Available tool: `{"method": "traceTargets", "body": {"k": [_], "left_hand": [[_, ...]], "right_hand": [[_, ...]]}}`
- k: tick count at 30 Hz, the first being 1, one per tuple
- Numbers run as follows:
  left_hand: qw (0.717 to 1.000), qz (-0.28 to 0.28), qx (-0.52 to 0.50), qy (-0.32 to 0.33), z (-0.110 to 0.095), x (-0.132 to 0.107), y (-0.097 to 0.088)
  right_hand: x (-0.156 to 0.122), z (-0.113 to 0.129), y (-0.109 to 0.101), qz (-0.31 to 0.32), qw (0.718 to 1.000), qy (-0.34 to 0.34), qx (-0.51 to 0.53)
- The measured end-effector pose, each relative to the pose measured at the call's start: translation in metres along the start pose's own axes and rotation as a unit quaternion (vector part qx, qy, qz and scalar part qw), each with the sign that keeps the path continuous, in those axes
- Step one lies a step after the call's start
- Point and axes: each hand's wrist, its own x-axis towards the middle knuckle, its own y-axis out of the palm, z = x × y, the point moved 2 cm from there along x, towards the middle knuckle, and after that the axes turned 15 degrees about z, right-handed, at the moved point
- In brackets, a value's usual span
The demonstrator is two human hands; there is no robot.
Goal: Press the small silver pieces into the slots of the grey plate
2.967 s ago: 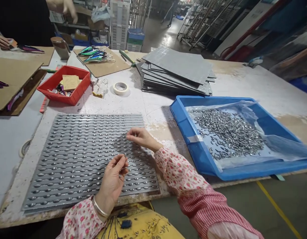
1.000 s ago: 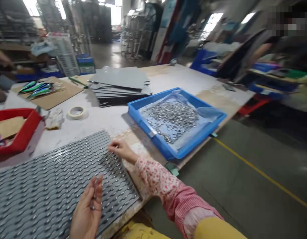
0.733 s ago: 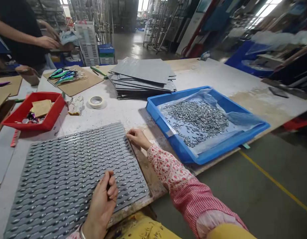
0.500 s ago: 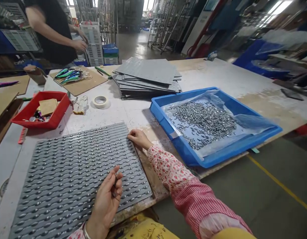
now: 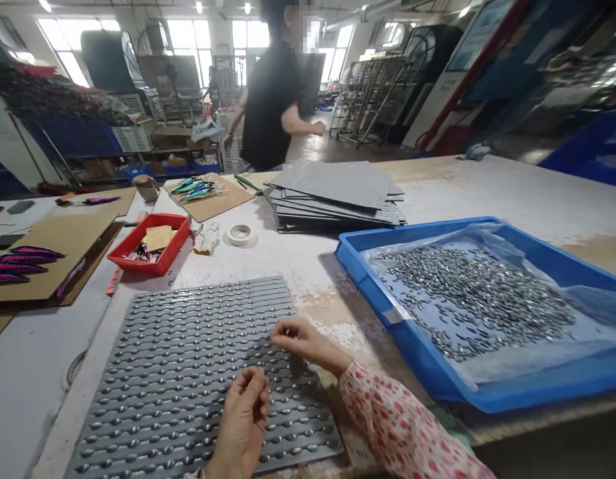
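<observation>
Head view: a person's two bare hands work over a grey board [image 5: 273,293] lying flat on a white, paint-worn bench [image 5: 312,259]. Grooves run across the board, and rows of small metal pieces [image 5: 158,399] lie along them beneath and to the left of both grips. The left grip [image 5: 244,414] is over the lower right part of the board, fingers curled in and thumb near the fingertips; I cannot tell whether it is closed on a piece. The right grip [image 5: 305,342], beyond and to the right of the left one, is at the board's right edge, thumb and forefinger close together; whether they pinch anything cannot be told either.

To the right of the right grip is a blue tray [image 5: 537,392], lined with a clear plastic sheet [image 5: 517,359] and bearing a loose heap of metal pieces [image 5: 477,293]. Beyond the right grip rests a stack of grey boards [image 5: 332,189]. Beyond the left grip are a tape roll [image 5: 230,234] and, farther left, a red box [image 5: 143,266]. Well beyond both grips, past the bench, is a person in a black shirt [image 5: 273,106].
</observation>
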Motion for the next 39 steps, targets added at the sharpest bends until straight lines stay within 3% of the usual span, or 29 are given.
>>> {"method": "traceTargets", "body": {"k": [2,3,8,14,18,21,24,28,34,39], "left_hand": [[0.999,-0.03,-0.011,0.016,-0.002,0.0,0.001],[0.999,-0.044,-0.016,0.02,-0.002,-0.001,0.001],[0.998,-0.047,-0.02,0.041,-0.006,-0.004,0.002],[0.998,-0.041,-0.031,0.043,-0.007,-0.003,-0.002],[0.998,-0.026,-0.028,0.041,-0.011,-0.005,0.003],[0.999,-0.003,-0.043,0.02,-0.014,-0.007,0.006],[0.999,-0.007,-0.036,-0.03,-0.016,-0.01,0.006],[0.996,-0.04,-0.043,-0.063,-0.015,-0.01,0.002],[0.996,0.047,-0.055,-0.061,-0.013,-0.007,-0.002],[0.997,0.048,-0.032,-0.056,-0.013,-0.007,-0.004]], "right_hand": [[-0.007,0.011,0.021,0.068,0.996,-0.011,0.053],[-0.009,0.013,0.029,0.073,0.995,-0.009,0.068],[-0.009,0.009,0.05,0.005,0.989,-0.008,0.148],[-0.008,0.015,0.061,-0.007,0.975,-0.009,0.221],[-0.004,0.019,0.056,-0.012,0.974,-0.028,0.224],[0.006,0.01,0.029,-0.09,0.969,-0.044,0.224],[0.02,-0.005,-0.009,-0.165,0.978,-0.033,0.127],[0.043,-0.02,-0.039,-0.129,0.983,0.035,-0.125],[0.068,-0.024,-0.035,-0.063,0.963,0.082,-0.25],[0.076,-0.028,-0.034,-0.053,0.943,0.12,-0.307]]}}
